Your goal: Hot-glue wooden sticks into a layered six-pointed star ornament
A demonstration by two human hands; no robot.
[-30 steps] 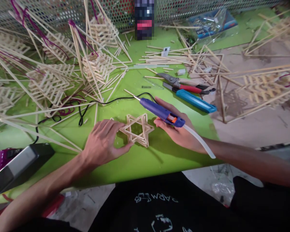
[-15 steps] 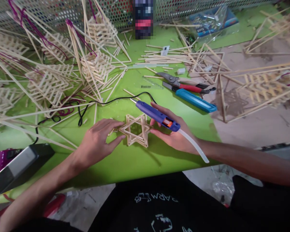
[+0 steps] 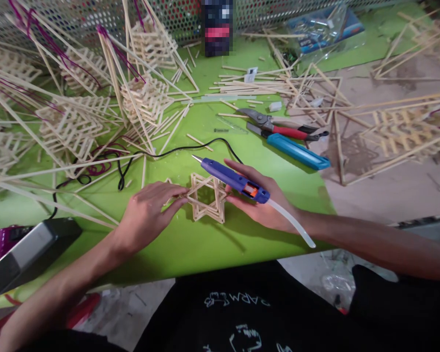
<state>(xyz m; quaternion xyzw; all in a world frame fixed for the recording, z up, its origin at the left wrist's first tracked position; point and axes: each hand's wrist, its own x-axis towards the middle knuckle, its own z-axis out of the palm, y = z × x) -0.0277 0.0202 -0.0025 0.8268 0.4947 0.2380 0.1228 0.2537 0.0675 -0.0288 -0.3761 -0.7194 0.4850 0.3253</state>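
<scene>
From my remote seat I watch the left hand (image 3: 141, 210) pinch one tip of a six-pointed star of stacked pale wooden sticks (image 3: 217, 199), which rests on the green bench (image 3: 194, 244) between both hands' fingers. My right hand (image 3: 269, 210) grasps a slim purple-blue glue gun (image 3: 229, 176), its thumb and forefinger seemingly at the star's opposite tip. That doubled grip worries me: a squeeze could press out unwanted glue, and a roll of the wrist could swing the metal nozzle (image 3: 197, 159) onto the left fingers. Uneven pinching might skew layers whose glue is soft. The black cord (image 3: 176, 148) beyond the fingers could snag if pulled.
</scene>
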